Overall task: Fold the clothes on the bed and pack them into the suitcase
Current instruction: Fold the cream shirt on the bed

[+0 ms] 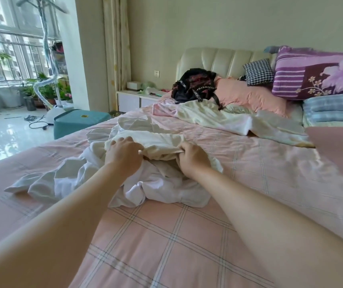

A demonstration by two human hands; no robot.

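Observation:
A heap of crumpled white clothes lies in the middle of the pink checked bed. On top of it is a cream garment. My left hand and my right hand both grip the near edge of this cream garment, a short way apart. More pale clothing is spread farther up the bed. A black and red garment sits by the headboard. No suitcase is in view.
Pillows and folded bedding are stacked at the right by the headboard. A teal stool stands left of the bed, beside a garment steamer and its cord on the floor. A white nightstand is behind.

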